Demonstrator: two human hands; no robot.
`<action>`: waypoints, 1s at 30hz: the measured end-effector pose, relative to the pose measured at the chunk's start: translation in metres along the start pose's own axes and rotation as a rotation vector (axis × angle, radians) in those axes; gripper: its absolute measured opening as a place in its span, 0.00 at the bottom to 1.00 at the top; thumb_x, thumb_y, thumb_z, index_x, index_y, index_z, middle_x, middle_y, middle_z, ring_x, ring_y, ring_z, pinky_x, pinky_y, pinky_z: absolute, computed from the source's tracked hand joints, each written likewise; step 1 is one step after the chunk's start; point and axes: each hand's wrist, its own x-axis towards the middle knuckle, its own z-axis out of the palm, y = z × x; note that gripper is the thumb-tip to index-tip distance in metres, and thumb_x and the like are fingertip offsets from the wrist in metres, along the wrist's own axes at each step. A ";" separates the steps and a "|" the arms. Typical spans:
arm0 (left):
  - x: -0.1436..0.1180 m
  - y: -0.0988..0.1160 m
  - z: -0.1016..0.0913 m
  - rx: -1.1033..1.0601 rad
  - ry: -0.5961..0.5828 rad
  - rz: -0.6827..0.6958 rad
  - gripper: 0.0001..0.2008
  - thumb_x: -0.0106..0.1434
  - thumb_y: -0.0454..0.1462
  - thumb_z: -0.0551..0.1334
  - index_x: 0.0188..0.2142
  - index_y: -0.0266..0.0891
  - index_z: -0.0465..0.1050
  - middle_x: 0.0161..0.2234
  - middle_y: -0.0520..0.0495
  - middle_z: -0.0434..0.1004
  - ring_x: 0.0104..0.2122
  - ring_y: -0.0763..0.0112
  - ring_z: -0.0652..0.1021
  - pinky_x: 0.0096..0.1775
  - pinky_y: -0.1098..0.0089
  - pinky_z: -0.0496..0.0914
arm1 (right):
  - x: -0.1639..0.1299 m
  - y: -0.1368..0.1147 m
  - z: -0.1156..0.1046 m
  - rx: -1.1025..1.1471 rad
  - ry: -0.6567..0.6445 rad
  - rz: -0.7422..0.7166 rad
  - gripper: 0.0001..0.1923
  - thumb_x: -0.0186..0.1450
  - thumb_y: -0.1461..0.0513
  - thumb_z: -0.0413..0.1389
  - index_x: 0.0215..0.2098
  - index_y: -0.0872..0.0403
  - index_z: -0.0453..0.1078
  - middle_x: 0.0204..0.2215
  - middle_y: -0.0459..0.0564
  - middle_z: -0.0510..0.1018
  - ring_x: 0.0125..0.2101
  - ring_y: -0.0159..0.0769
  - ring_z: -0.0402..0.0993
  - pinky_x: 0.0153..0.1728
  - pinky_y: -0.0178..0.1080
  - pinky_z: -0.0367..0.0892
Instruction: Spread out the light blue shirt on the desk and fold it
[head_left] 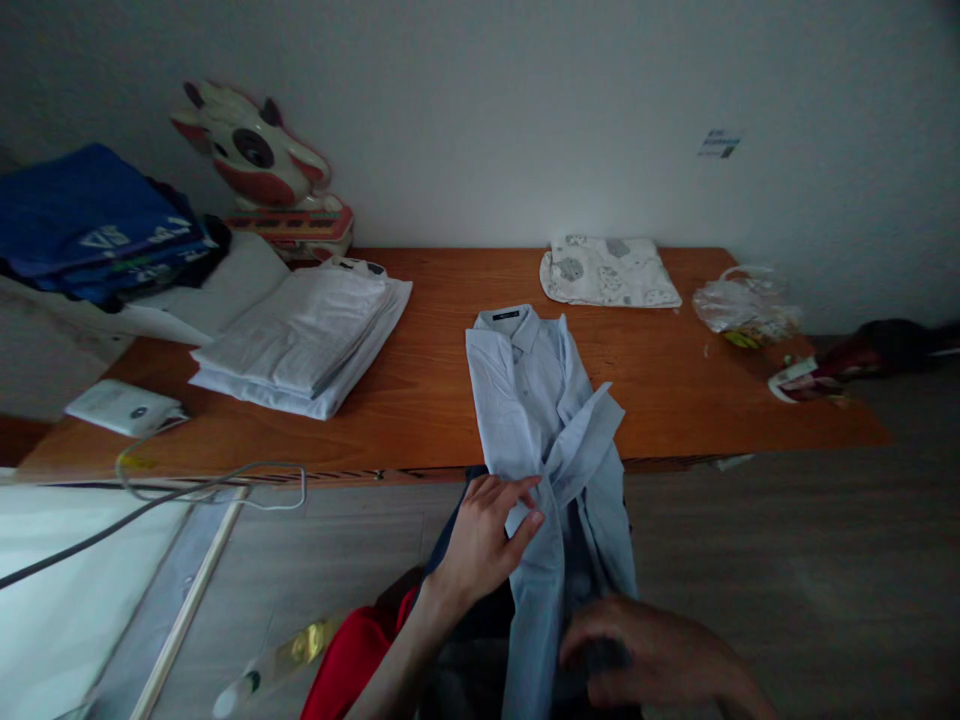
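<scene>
A light grey-blue collared shirt (517, 400) lies lengthwise, its collar on the wooden table and its lower part hanging over the front edge toward my lap. One sleeve is folded across the shirt's middle, with its cuff end pointing right. My left hand (487, 530) is on the shirt's left side near the table edge, fingers loosely bent and thumb apart, gripping nothing. Lower down, my right hand (645, 650) is near the shirt's hanging part, blurred, with a gap between its curved fingers and thumb. Nothing shows in that gap.
On the table (435, 370) stand folded white clothes (300, 330), a patterned folded cloth (611, 272), a cow-shaped toy keyboard (262, 165), a white device (124, 407) with a cable, and a plastic bag (746, 305). A blue bag (97, 225) is at left; a bottle (274, 665) lies below.
</scene>
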 end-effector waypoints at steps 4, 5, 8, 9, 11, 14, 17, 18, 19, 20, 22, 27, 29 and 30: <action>-0.006 -0.006 0.017 0.251 0.034 0.077 0.35 0.63 0.44 0.75 0.67 0.53 0.69 0.69 0.46 0.69 0.69 0.46 0.67 0.72 0.40 0.56 | 0.023 0.038 -0.004 -0.021 0.407 0.083 0.18 0.77 0.52 0.53 0.59 0.46 0.75 0.45 0.50 0.84 0.45 0.42 0.82 0.49 0.46 0.77; -0.007 -0.008 0.023 0.283 0.053 0.069 0.36 0.61 0.42 0.77 0.66 0.53 0.69 0.68 0.46 0.70 0.69 0.46 0.67 0.72 0.40 0.55 | 0.031 0.050 -0.001 -0.106 0.507 0.097 0.20 0.76 0.52 0.54 0.63 0.47 0.72 0.48 0.52 0.83 0.46 0.45 0.82 0.50 0.48 0.77; -0.008 -0.014 0.040 0.323 0.136 -0.026 0.27 0.63 0.37 0.75 0.60 0.53 0.73 0.60 0.47 0.78 0.61 0.50 0.74 0.64 0.44 0.65 | 0.052 0.080 0.016 -0.384 0.684 0.099 0.32 0.71 0.55 0.61 0.71 0.49 0.63 0.56 0.59 0.79 0.54 0.55 0.79 0.55 0.57 0.75; -0.008 -0.015 0.045 0.322 0.160 -0.063 0.24 0.64 0.38 0.75 0.57 0.52 0.74 0.56 0.47 0.79 0.58 0.51 0.76 0.60 0.46 0.68 | 0.058 0.087 0.022 -0.456 0.720 0.104 0.34 0.70 0.57 0.62 0.72 0.49 0.62 0.56 0.60 0.79 0.55 0.57 0.78 0.56 0.58 0.75; -0.006 -0.018 0.055 0.319 0.199 -0.127 0.21 0.63 0.41 0.76 0.53 0.49 0.74 0.52 0.46 0.81 0.53 0.51 0.78 0.54 0.49 0.70 | 0.067 0.095 0.032 -0.545 0.771 0.115 0.32 0.70 0.61 0.59 0.71 0.48 0.63 0.53 0.59 0.80 0.55 0.58 0.77 0.54 0.57 0.76; 0.000 -0.023 0.066 0.337 0.289 -0.212 0.25 0.59 0.44 0.78 0.51 0.46 0.72 0.49 0.44 0.81 0.51 0.48 0.78 0.52 0.49 0.69 | 0.073 0.097 0.035 -0.521 0.781 0.082 0.27 0.72 0.65 0.52 0.68 0.47 0.67 0.50 0.57 0.81 0.52 0.55 0.78 0.53 0.56 0.76; 0.003 -0.033 0.067 0.297 0.364 -0.244 0.13 0.66 0.37 0.71 0.48 0.46 0.73 0.45 0.45 0.81 0.49 0.51 0.79 0.51 0.52 0.69 | 0.064 0.095 0.026 -0.289 0.750 0.032 0.22 0.76 0.61 0.50 0.66 0.46 0.70 0.46 0.53 0.82 0.45 0.48 0.80 0.49 0.50 0.76; 0.003 -0.038 0.064 0.245 0.375 -0.237 0.09 0.68 0.35 0.67 0.46 0.46 0.73 0.44 0.45 0.81 0.47 0.53 0.79 0.50 0.54 0.69 | 0.057 0.096 0.022 -0.189 0.741 0.028 0.21 0.76 0.58 0.51 0.66 0.46 0.71 0.43 0.52 0.81 0.42 0.45 0.79 0.46 0.47 0.76; 0.002 -0.044 0.060 0.177 0.386 -0.226 0.06 0.70 0.33 0.65 0.45 0.46 0.74 0.43 0.46 0.81 0.46 0.55 0.79 0.49 0.56 0.70 | 0.048 0.097 0.017 -0.088 0.743 0.032 0.20 0.76 0.55 0.53 0.65 0.45 0.72 0.39 0.50 0.80 0.38 0.42 0.78 0.43 0.44 0.76; -0.001 -0.051 0.054 0.094 0.408 -0.219 0.05 0.71 0.34 0.63 0.44 0.46 0.74 0.42 0.47 0.80 0.44 0.58 0.79 0.47 0.59 0.71 | 0.038 0.099 0.013 0.007 0.766 0.041 0.20 0.75 0.53 0.55 0.63 0.45 0.73 0.37 0.48 0.78 0.36 0.41 0.77 0.39 0.41 0.75; -0.010 -0.068 0.040 -0.106 0.491 -0.237 0.03 0.72 0.37 0.63 0.45 0.46 0.74 0.41 0.48 0.80 0.41 0.61 0.80 0.45 0.62 0.73 | 0.016 0.109 0.007 0.177 0.873 0.064 0.20 0.73 0.49 0.58 0.59 0.46 0.76 0.35 0.47 0.75 0.34 0.39 0.74 0.36 0.39 0.72; -0.047 -0.102 0.007 -0.309 0.792 -0.308 0.15 0.72 0.40 0.64 0.56 0.48 0.70 0.51 0.45 0.79 0.49 0.61 0.81 0.50 0.62 0.76 | -0.021 0.139 -0.002 0.327 0.936 0.161 0.20 0.70 0.47 0.62 0.55 0.46 0.77 0.34 0.47 0.75 0.36 0.40 0.74 0.35 0.38 0.72; -0.059 -0.100 0.001 -0.106 0.882 -0.237 0.18 0.70 0.39 0.66 0.58 0.47 0.71 0.55 0.43 0.77 0.55 0.57 0.79 0.56 0.56 0.75 | -0.018 0.140 -0.003 0.309 0.884 0.170 0.28 0.69 0.47 0.63 0.64 0.45 0.71 0.35 0.47 0.76 0.35 0.39 0.75 0.36 0.39 0.73; -0.061 -0.095 0.001 -0.006 0.873 -0.177 0.17 0.70 0.38 0.66 0.58 0.47 0.72 0.56 0.42 0.77 0.57 0.56 0.78 0.59 0.53 0.74 | -0.012 0.136 -0.003 0.298 0.880 0.162 0.34 0.69 0.47 0.63 0.70 0.44 0.65 0.38 0.48 0.78 0.36 0.40 0.76 0.37 0.40 0.74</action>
